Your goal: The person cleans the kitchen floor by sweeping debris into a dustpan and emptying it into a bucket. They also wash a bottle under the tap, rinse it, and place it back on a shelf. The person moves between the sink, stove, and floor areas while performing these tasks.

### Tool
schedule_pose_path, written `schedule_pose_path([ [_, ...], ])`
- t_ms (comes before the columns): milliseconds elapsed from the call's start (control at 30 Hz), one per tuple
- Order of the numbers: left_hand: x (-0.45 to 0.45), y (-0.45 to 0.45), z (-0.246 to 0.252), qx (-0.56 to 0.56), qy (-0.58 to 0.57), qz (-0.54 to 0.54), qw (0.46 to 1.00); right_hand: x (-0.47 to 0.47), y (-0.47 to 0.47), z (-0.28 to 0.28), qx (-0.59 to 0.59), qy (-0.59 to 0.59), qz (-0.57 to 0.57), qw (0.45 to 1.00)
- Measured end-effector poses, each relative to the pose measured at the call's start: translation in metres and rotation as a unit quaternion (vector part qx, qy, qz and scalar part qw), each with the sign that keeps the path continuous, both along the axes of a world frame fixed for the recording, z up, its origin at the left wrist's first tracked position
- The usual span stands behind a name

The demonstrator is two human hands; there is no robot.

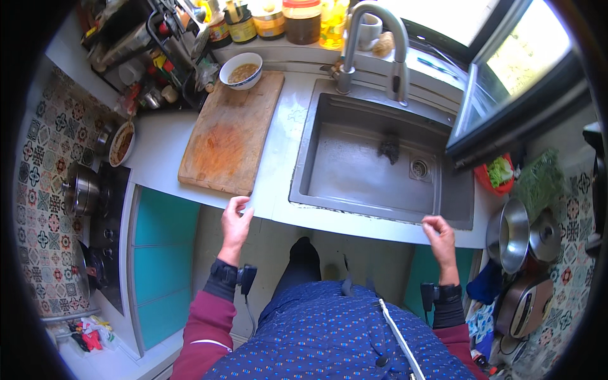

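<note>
My left hand (236,223) is at the counter's front edge, just below the near corner of a wooden cutting board (223,142); its fingers are apart and hold nothing. On the board's far end stands a white bowl (241,71) with brownish contents. My right hand (441,235) is over the front rim of a dark sink (370,161), fingers curled, thumb and forefinger close together; nothing shows in it. Dark scraps (389,149) lie in the sink near the drain (420,168). The grey faucet (375,28) arches over the sink's back edge.
Jars and bottles (301,21) line the back ledge. An open window sash (508,80) juts over the sink's right back corner. A metal bowl (508,235), a red basket of greens (496,175) and a toaster (527,304) stand right. A stove (111,237) with pots is left.
</note>
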State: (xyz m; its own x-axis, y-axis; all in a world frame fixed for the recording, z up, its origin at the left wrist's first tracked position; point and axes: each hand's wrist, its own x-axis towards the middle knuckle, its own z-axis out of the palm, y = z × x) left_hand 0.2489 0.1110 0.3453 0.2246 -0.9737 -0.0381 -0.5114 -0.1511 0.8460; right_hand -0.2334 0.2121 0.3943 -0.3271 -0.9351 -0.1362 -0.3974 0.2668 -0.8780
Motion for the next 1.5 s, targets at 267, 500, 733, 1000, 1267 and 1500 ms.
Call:
schedule_pose_path([
  [267, -0.077, -0.095, 0.008, -0.058, -0.04, -0.164, 0.984, 0.001, 0.157, -0.038, 0.115, 0.027, -0.104, 0.988],
  [500, -0.171, -0.284, 0.023, -0.147, -0.161, -0.081, 0.973, 0.051, 0.201, -0.059, 0.166, 0.01, -0.229, 0.959],
  [733, -0.23, -0.414, 0.007, -0.17, -0.259, -0.133, 0.941, 0.165, 0.162, -0.033, 0.235, -0.053, -0.307, 0.921],
  [1000, -0.25, -0.457, -0.01, -0.057, -0.258, -0.192, 0.945, 0.253, 0.222, -0.017, 0.319, -0.086, -0.427, 0.842],
  [1267, -0.202, -0.466, 0.023, -0.013, -0.122, -0.246, 0.961, 0.26, 0.194, -0.032, 0.322, -0.098, -0.411, 0.847],
  [1500, -0.084, -0.383, 0.007, 0.002, -0.036, -0.397, 0.917, 0.246, 0.176, -0.057, 0.315, -0.108, -0.35, 0.876],
])
